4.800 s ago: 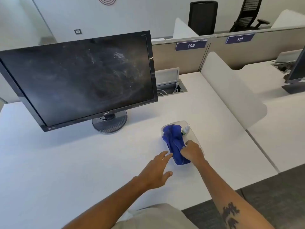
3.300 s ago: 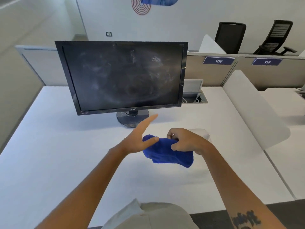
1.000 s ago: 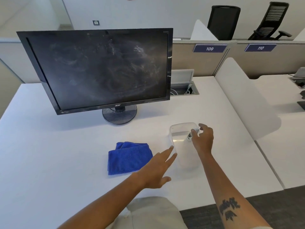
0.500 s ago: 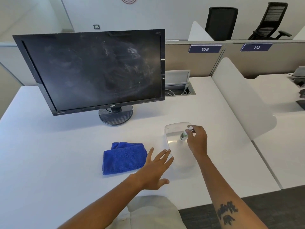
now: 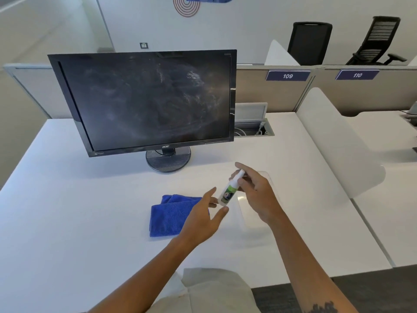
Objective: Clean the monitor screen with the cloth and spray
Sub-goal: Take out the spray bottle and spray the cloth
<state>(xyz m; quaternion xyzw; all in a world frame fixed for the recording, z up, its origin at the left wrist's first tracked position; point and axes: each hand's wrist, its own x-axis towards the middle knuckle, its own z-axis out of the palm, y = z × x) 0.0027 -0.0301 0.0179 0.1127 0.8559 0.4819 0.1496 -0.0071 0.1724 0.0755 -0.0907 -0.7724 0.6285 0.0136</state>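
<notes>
A black monitor (image 5: 149, 102) with a smeared, dusty screen stands on the white desk (image 5: 67, 211). A folded blue cloth (image 5: 171, 214) lies flat in front of it. My right hand (image 5: 257, 195) holds a small white spray bottle (image 5: 229, 190) with a green label, lifted above the desk and tilted, nozzle toward the monitor. My left hand (image 5: 203, 219) hovers just below the bottle's base with fingers spread, partly over the cloth's right edge, holding nothing.
A clear plastic tray (image 5: 252, 213) lies on the desk under my right hand. A white curved divider (image 5: 334, 141) stands to the right. An open cable box (image 5: 252, 127) sits behind the monitor. Partition panels and two office chairs are farther back.
My right hand has lifted the spray bottle out of the clear tray and brought it leftward above the desk. My left hand rose toward the bottle's base. The cloth stayed put.
</notes>
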